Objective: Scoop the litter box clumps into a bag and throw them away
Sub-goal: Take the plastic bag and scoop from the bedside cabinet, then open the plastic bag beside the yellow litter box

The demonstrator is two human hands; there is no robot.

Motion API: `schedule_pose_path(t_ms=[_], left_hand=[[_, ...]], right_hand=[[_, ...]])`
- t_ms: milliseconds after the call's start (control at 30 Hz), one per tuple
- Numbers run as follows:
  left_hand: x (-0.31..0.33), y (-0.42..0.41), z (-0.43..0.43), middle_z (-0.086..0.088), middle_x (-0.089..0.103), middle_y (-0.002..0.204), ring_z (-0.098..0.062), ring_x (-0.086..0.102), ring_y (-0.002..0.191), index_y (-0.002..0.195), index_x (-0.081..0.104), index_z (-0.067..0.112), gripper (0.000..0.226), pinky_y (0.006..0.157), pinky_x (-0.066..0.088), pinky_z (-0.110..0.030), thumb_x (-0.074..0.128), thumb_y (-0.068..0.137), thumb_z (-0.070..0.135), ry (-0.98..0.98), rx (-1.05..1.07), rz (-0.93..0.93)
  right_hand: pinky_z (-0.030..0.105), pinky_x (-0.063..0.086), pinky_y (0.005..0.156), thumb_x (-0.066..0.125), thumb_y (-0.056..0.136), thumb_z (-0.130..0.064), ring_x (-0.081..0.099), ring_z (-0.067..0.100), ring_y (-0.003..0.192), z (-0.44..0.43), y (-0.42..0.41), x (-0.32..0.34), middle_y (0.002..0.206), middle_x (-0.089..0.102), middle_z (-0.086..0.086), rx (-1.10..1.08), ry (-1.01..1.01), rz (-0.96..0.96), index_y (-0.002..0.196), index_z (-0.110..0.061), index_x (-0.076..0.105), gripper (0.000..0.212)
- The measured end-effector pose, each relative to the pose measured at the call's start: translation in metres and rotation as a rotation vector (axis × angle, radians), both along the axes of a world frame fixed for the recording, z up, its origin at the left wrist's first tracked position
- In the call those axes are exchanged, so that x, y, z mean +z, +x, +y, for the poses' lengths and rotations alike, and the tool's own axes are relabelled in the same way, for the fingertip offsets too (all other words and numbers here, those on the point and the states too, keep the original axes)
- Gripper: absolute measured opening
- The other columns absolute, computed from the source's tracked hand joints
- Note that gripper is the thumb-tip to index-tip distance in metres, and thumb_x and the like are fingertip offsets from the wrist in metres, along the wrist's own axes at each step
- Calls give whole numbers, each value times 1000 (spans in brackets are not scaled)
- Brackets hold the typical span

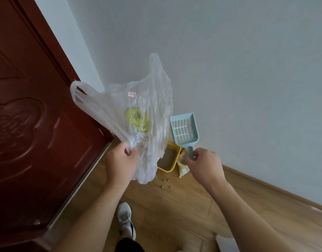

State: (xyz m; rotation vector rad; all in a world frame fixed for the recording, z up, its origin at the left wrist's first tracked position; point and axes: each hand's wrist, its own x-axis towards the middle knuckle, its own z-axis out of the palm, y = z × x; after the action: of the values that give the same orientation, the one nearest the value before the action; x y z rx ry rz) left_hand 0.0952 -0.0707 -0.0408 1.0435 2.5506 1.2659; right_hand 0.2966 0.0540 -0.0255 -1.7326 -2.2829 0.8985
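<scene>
At centre frame the left hand [122, 160] has its fingers clamped on a crumpled clear plastic bag with a yellow print [136, 113], held up before the pale wall. The right hand [204, 164] grips the handle of a pale blue slotted plastic litter scoop [184, 129]. Below them, a yellow-rimmed litter box [172, 158] sits on the wooden floor [183, 206], with small scattered clumps [165, 183] just beside it.

Wood plank floor [183, 206], corner by wall.
Yellow litter box [170, 158], crumpled packet [182, 170] beside it, scattered pellets [165, 183] in front, white shoe [126, 219] nearer.
</scene>
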Motion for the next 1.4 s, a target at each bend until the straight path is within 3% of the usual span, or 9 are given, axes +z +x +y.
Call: schedule_pose_path(t_ms=[167, 267, 433, 700, 833, 1000, 1133, 1200, 1400], left_hand=[[-36, -80, 51, 10, 38, 44, -9, 36, 36, 53, 35, 25, 50, 42, 24, -13, 75, 80, 11, -5, -108, -16], [-62, -124, 81, 10, 38, 44, -8, 36, 37, 53, 34, 26, 51, 42, 27, -14, 75, 79, 11, -9, -183, -9], [-129, -176, 129, 10, 40, 47, -8, 41, 42, 53, 34, 26, 52, 44, 29, -16, 77, 79, 12, -56, -264, 24], [-354, -198, 183, 10, 34, 48, -5, 33, 40, 54, 30, 23, 55, 43, 23, -12, 77, 79, 10, -23, -315, 108], [-486, -219, 201, 10, 36, 49, -10, 38, 41, 54, 35, 19, 49, 43, 29, -19, 77, 78, 9, 8, -397, 149], [-607, -246, 228, 12, 33, 49, -13, 39, 44, 56, 34, 20, 48, 46, 27, -22, 76, 77, 9, -10, -490, 189], [-681, -251, 243, 10, 37, 46, -9, 42, 43, 53, 34, 23, 51, 48, 28, -15, 78, 75, 9, -48, -537, 169], [-708, -251, 249, 9, 35, 44, -4, 40, 41, 52, 33, 23, 52, 45, 27, -10, 77, 76, 10, -65, -547, 149], [-756, -253, 264, 8, 27, 40, -7, 34, 37, 50, 26, 24, 59, 43, 19, -19, 75, 78, 11, -152, -554, 125]], right_hand=[[28, 55, 55, 66, 88, -35, 62, 11, 65, 42, -73, -33, 76, 64, -5, -57, -20, -72, 88, -18, 66, 17], [37, 60, 62, 65, 86, -35, 63, 14, 66, 63, -115, -61, 76, 65, -4, -108, -22, -111, 86, -18, 65, 17], [35, 57, 62, 62, 86, -29, 62, 16, 67, 99, -164, -130, 76, 66, 0, -110, -52, -135, 87, -14, 67, 16], [38, 57, 61, 55, 94, -36, 62, 19, 64, 151, -198, -357, 69, 63, -1, -108, -45, -101, 80, -16, 62, 25], [26, 40, 48, 57, 92, -32, 54, 11, 59, 161, -208, -489, 67, 59, -4, -125, -49, -125, 78, -17, 61, 21], [32, 54, 52, 61, 89, -35, 62, 14, 62, 174, -225, -626, 69, 65, -3, -177, -54, -97, 78, -18, 65, 21], [22, 38, 45, 62, 88, -36, 59, 12, 62, 187, -233, -700, 70, 62, -3, -186, -48, -114, 80, -16, 66, 21], [23, 44, 47, 64, 87, -35, 62, 13, 64, 192, -233, -728, 72, 64, -3, -209, -70, -107, 81, -17, 66, 19], [30, 61, 58, 70, 86, -28, 68, 11, 69, 201, -220, -785, 78, 67, -3, -296, -176, -118, 86, -19, 65, 10]])
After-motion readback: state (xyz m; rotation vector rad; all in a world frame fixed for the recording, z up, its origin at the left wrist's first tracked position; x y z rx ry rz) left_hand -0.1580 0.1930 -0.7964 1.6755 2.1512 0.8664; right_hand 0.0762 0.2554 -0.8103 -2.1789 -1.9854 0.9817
